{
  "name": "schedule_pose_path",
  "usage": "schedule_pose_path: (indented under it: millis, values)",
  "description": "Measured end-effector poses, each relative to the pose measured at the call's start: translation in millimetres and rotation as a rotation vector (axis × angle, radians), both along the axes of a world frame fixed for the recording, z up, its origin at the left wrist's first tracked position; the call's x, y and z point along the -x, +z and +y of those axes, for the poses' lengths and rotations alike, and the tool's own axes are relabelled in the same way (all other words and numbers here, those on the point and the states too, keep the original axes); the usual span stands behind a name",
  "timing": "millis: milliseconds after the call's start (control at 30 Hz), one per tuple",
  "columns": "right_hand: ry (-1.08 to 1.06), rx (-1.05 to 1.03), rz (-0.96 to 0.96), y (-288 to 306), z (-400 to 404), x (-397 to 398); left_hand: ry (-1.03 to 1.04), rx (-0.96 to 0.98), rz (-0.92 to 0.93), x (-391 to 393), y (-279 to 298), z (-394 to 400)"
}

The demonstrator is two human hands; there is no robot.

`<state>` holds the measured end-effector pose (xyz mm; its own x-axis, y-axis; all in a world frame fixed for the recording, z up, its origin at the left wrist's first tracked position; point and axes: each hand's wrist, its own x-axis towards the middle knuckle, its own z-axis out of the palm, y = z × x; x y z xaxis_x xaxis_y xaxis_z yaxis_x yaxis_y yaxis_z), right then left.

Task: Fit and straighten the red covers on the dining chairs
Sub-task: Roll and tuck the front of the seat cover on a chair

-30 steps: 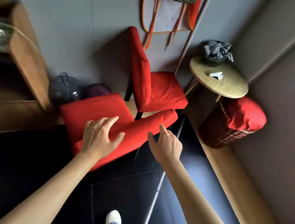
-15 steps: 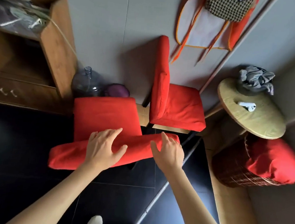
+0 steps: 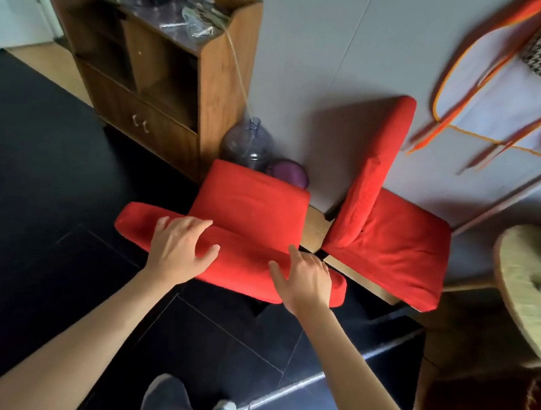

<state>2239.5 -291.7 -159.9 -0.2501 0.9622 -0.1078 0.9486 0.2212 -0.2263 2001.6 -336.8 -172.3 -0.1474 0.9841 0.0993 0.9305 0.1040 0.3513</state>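
The near chair (image 3: 248,216) stands in the middle of the view with its red cover (image 3: 241,258) already pulled over the backrest, whose top edge faces the person. The left hand (image 3: 180,252) lies on that top edge with fingers spread and nearly straight, pressing the cloth flat and gripping nothing. The right hand (image 3: 305,281) rests further right on the same edge, fingers likewise loose and straight, thumb out toward the left. Placed apart like this, both palms can likely smooth the fabric outward along the backrest and take out slack.

Just right of it, against the far wall, a second chair (image 3: 386,244) wears its own red cover and looks fairly neat, with a fold where back meets seat. Behind the near chair sit a clear water jug (image 3: 248,144) and a purple pot (image 3: 288,173), beside a wooden cabinet (image 3: 206,101). A round table (image 3: 516,291) edges in at right.
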Motion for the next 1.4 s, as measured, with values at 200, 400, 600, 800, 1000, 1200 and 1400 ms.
schedule_pose_path:
  millis: [200,400,600,800,1000,1200,1400]
  values:
    - [0.119,0.103,-0.162,-23.8,6.1,-7.6,-0.034,0.069,0.079,25.5,-11.8,0.4]
    - [0.144,0.08,-0.257,-28.9,20.8,-2.6,-0.076,0.111,0.197,34.6,-17.0,10.0]
    - [0.154,0.031,-0.237,-28.6,18.8,-3.2,-0.128,0.099,0.236,37.6,-19.5,14.2]
    - [0.247,0.071,-0.219,-29.3,22.8,-3.8,-0.244,0.236,0.312,47.2,-21.4,21.8]
    - [0.288,0.12,-0.232,-28.9,32.3,6.9,-0.305,0.26,0.353,54.9,-21.8,29.9]
    - [0.27,0.119,-0.262,-25.2,33.8,15.8,-0.306,0.262,0.329,54.4,-18.3,34.0]
    - [0.295,0.087,-0.231,-30.1,26.9,16.8,-0.427,0.207,0.301,44.8,-23.5,31.4]
